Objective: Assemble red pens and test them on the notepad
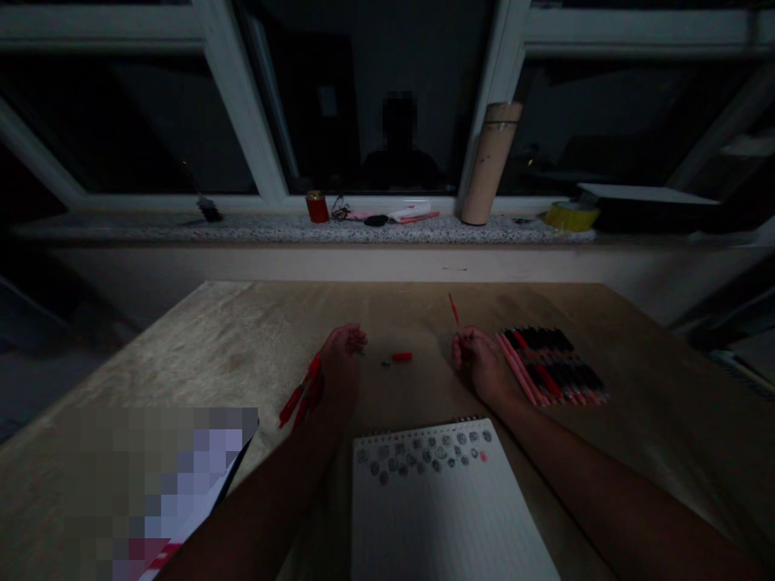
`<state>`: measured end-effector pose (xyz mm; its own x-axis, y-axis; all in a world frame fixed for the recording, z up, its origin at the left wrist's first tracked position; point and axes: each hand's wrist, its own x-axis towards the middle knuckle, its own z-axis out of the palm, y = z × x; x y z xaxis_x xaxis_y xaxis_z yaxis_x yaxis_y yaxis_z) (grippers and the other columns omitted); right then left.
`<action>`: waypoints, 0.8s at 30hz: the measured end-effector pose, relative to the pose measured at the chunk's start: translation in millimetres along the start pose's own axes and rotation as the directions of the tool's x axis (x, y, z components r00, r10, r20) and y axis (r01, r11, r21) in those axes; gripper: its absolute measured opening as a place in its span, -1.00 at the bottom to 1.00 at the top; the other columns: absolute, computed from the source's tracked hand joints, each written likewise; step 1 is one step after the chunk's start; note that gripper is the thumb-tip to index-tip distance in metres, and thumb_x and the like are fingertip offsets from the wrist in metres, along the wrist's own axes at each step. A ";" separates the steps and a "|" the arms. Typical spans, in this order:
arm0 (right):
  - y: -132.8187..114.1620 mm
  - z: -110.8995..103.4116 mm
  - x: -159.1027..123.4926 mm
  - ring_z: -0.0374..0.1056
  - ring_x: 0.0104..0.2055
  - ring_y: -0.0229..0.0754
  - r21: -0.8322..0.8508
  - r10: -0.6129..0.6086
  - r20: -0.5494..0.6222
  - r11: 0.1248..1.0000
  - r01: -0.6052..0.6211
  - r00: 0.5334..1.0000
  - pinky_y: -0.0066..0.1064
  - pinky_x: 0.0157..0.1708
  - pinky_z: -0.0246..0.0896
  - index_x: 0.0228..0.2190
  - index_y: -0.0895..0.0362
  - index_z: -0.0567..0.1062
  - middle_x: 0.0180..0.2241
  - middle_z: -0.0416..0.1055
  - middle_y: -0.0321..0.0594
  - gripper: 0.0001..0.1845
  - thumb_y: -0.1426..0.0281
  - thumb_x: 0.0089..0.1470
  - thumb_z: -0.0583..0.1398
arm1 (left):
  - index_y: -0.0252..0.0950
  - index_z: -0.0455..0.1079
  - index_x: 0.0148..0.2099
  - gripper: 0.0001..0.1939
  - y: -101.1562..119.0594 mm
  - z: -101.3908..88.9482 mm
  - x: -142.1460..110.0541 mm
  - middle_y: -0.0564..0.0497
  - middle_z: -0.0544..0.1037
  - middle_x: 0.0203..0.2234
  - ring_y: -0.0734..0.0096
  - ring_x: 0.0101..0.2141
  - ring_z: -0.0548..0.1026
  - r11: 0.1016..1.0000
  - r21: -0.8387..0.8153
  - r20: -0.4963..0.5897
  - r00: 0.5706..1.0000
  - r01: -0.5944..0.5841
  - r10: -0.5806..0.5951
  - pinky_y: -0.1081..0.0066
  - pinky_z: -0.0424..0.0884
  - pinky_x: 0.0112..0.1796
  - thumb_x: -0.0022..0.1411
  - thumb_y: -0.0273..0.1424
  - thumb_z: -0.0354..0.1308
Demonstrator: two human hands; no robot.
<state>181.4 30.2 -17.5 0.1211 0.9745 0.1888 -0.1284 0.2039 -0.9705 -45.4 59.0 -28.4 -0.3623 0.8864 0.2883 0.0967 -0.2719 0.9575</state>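
My right hand (478, 359) is closed around a slim red pen refill (454, 309), its dark tip pointing up and away from me. Something red also shows between those fingers. My left hand (344, 343) rests on the table with its fingers curled together; a small dark bit shows at the fingertips, too small to name. Between the hands lie a short red pen part (401, 357) and a tiny dark piece (386, 363). Red-handled pliers (303, 391) lie beside my left wrist, partly hidden. Nearer me is a spiral notebook (445, 516) with rows of dark scribbles and one red scribble.
Right of my right hand, several pink, black and red pens (550, 367) lie in a row. A blurred-out item (199, 476) is at the left front. On the windowsill (254, 230) stand a tall flask (492, 165), a red jar (316, 207) and yellow tape (570, 216).
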 end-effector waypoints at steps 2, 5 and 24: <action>0.4 0.2 -0.2 0.10 -0.66 -0.31 0.014 0.006 -0.004 1.000 -0.006 1.000 -0.47 -0.64 -0.04 -0.57 0.11 0.30 -0.68 0.21 -0.37 -0.90 0.36 -0.15 0.02 | -0.33 0.34 -0.31 -0.70 3.1 -1.3 0.0 -0.03 0.46 -0.49 0.40 -0.46 0.45 0.999 0.051 -0.059 0.998 0.015 -0.012 0.40 0.38 -0.40 0.11 -0.27 -0.14; 1.8 1.4 -0.5 0.09 -0.66 -0.31 0.039 0.028 0.005 0.999 -0.028 1.000 -0.48 -0.65 -0.05 -0.56 0.11 0.31 -0.68 0.20 -0.37 -0.90 0.36 -0.16 0.03 | -0.31 0.36 -0.21 -0.76 6.9 -3.4 -2.9 -0.09 0.49 -0.34 0.30 -0.31 0.46 0.925 0.352 0.060 0.990 -0.142 0.129 0.32 0.36 -0.26 0.12 -0.38 -0.07; 10.1 3.2 -2.6 0.06 -0.65 -0.32 -0.216 0.004 0.087 0.976 0.015 0.996 -0.50 -0.65 -0.09 -0.53 0.14 0.37 -0.69 0.20 -0.40 -0.83 0.34 -0.11 0.03 | -0.40 0.39 -0.19 -0.71 42.0 -2.6 -12.7 -0.19 0.48 -0.29 0.22 -0.23 0.45 0.042 0.823 0.565 0.808 -0.567 -0.170 0.33 0.35 -0.22 0.19 -0.60 -0.15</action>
<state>176.6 30.1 -27.3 0.0344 0.9798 0.1971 0.0895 0.1934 -0.9770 -39.1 35.3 8.2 0.2146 0.9736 0.0773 0.9722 -0.2054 -0.1126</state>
